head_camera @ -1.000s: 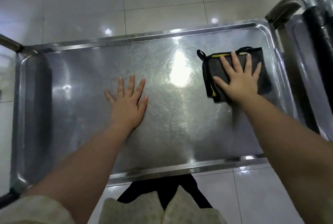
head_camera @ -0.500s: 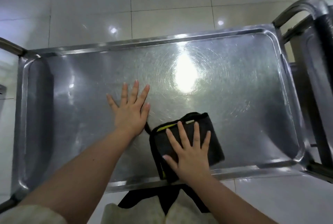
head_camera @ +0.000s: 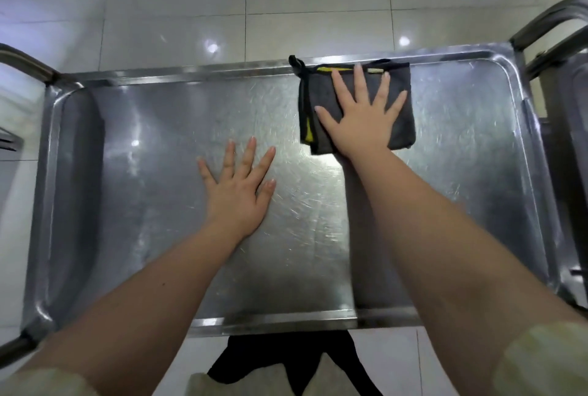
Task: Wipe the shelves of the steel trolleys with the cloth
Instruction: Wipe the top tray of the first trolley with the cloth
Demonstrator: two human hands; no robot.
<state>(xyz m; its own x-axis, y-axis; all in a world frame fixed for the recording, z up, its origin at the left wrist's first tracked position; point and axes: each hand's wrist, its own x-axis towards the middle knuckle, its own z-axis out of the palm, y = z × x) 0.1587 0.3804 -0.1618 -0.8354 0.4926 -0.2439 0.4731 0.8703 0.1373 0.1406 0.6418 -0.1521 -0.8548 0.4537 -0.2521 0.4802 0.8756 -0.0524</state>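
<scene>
Folded dark grey cloth with yellow trim pressed flat by spread right hand, no writing legible, left hand splayed flat on scratched steel trolley shelf

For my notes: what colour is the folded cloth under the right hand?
The folded cloth is dark grey with yellow trim; head view.

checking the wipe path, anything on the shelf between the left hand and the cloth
Nothing. The head view shows only bare steel shelf between the left hand and the cloth.
</scene>
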